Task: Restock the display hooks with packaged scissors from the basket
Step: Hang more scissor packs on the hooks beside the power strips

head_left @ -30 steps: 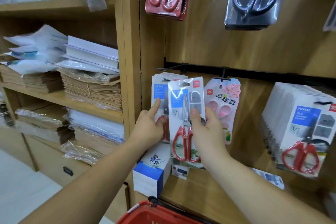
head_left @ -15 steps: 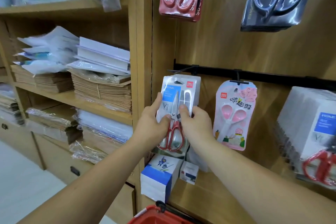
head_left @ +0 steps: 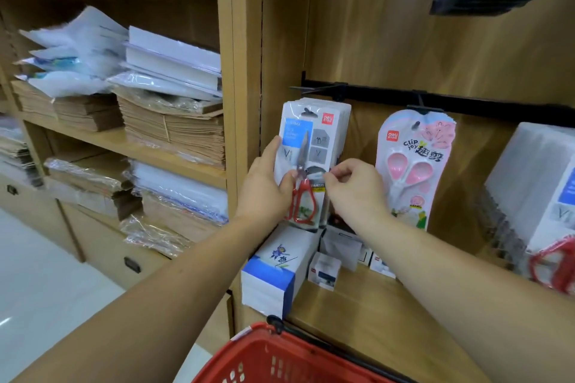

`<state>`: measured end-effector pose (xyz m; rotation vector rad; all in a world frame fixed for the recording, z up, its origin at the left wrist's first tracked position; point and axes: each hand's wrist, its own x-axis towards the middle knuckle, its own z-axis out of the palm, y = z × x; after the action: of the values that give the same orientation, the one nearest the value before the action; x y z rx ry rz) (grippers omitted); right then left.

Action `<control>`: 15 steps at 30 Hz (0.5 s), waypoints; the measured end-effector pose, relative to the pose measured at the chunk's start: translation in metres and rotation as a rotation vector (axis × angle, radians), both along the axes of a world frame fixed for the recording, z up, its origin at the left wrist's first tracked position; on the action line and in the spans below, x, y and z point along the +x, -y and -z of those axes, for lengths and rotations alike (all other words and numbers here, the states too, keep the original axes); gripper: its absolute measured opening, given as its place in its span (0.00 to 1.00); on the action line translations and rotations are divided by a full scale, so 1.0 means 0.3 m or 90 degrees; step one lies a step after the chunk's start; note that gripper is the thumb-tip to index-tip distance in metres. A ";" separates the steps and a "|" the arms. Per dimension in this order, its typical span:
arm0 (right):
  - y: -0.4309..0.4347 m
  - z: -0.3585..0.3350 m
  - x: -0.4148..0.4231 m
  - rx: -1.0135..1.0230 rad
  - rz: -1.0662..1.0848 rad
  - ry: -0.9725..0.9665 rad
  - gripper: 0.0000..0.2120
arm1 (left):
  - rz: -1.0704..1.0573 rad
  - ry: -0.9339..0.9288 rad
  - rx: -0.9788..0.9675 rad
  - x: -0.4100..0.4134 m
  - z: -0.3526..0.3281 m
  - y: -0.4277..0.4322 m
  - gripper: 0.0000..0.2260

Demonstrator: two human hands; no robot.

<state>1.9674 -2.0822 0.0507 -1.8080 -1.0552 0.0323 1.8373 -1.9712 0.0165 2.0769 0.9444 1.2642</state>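
Note:
A pack of red-handled scissors hangs at the front of a stack on the leftmost hook of the black rail. My left hand grips the pack's left edge, thumb across its front. My right hand is at its right side, fingers curled and pinching the edge. The red basket shows at the bottom edge; its contents are hidden.
A pink scissors pack hangs on the hook to the right, and a thick stack of red-handled packs at far right. Small boxes stand on the shelf below. Paper stacks fill the left shelves.
The scissors pack moved left and back onto the leftmost hook, joining the stack there. Both hands followed it. The view shifted, and the basket shows more.

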 end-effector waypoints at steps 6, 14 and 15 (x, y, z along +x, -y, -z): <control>0.109 0.087 -0.013 -0.033 -0.039 0.027 0.06 | 0.038 -0.022 -0.041 -0.040 0.109 0.042 0.26; 0.343 0.404 -0.078 -0.240 -0.159 0.017 0.18 | 0.092 -0.127 -0.186 -0.257 0.418 0.331 0.20; 0.377 0.459 -0.092 -0.265 -0.169 0.009 0.18 | 0.104 -0.134 -0.211 -0.282 0.468 0.372 0.19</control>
<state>1.9397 -2.1953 -0.0871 -2.0198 -1.3687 0.4290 1.7526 -2.0829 -0.1240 1.9993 0.9777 0.7587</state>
